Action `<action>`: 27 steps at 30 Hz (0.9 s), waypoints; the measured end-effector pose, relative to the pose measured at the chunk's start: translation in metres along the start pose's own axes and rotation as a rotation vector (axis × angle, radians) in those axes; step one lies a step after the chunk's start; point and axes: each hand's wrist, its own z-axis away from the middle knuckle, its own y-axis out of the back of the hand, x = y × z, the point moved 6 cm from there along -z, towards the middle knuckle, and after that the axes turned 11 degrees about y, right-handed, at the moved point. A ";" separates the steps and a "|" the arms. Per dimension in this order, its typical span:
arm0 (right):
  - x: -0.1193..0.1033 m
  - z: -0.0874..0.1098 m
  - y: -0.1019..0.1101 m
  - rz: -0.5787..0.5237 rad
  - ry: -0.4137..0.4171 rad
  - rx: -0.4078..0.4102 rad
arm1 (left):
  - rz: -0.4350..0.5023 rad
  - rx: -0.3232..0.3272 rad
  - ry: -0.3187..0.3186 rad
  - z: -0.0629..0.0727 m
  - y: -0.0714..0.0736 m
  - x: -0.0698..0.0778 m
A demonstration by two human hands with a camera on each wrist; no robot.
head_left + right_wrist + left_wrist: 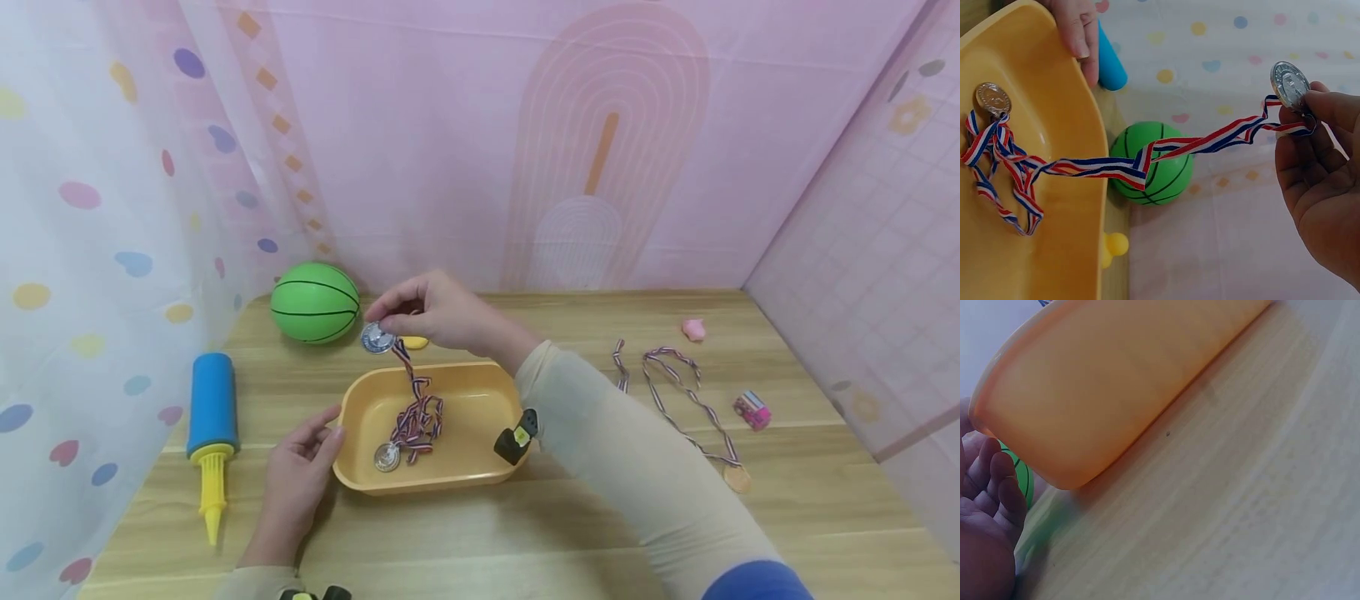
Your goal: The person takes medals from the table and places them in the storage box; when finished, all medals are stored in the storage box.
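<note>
My right hand pinches a silver medal between thumb and fingers, above the far left rim of a yellow plastic basin. From that medal a red, white and blue ribbon runs down into the basin. Inside, a tangle of striped ribbon lies around a second silver medal. My left hand holds the basin's left rim, thumb at the edge; in the left wrist view its other fingers are bent beside the outer wall.
A green ball sits behind the basin, and a blue and yellow hand pump lies left. A yellow object is partly hidden behind the basin. Right are a gold medal with ribbon, a pink piece and a small pink box.
</note>
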 end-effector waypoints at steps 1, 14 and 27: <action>0.003 0.000 -0.001 0.008 0.000 -0.003 | 0.000 -0.001 0.000 0.000 0.000 0.000; 0.047 0.019 -0.017 0.095 -0.102 -0.138 | -0.004 -0.015 0.025 0.004 -0.001 0.002; 0.084 0.044 -0.044 0.078 -0.201 -0.328 | -0.011 -0.018 0.040 0.006 0.000 0.001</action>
